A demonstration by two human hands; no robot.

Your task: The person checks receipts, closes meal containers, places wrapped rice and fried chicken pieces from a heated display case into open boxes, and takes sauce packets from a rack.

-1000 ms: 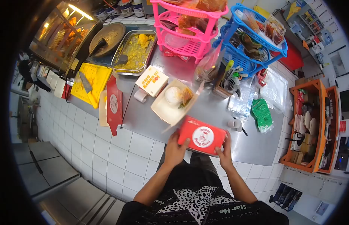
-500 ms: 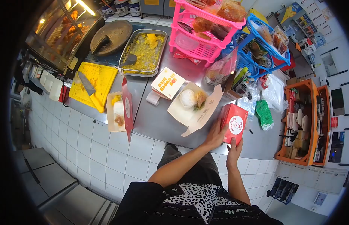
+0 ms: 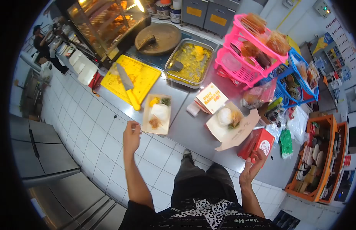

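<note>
My left hand [image 3: 132,137] hangs just left of an open paper food box [image 3: 169,122], its fingers loosely bent and apart, holding nothing. White rice [image 3: 160,111], yellow food and a brown topping sit in that box. At the table's front right, my right hand [image 3: 251,169] is beside a closed red box [image 3: 253,141] with a round white label. Its fingers are spread; whether they touch the box I cannot tell. Between the hands stands a second open box [image 3: 243,134] with rice, its cream flap folded out to the right.
A knife [image 3: 127,82] lies on a yellow cutting board [image 3: 145,71]. Behind are a metal tray [image 3: 185,85] of yellow food, a stone mortar [image 3: 164,36] and a heated display case [image 3: 105,28]. Pink [image 3: 243,50] and blue [image 3: 292,100] racks hold bags. Far left stands another person [image 3: 42,44].
My left hand has left the red box and moved far left to the rice box. My right hand has loosened from the red box. The left box's red lid no longer shows. The view has turned.
</note>
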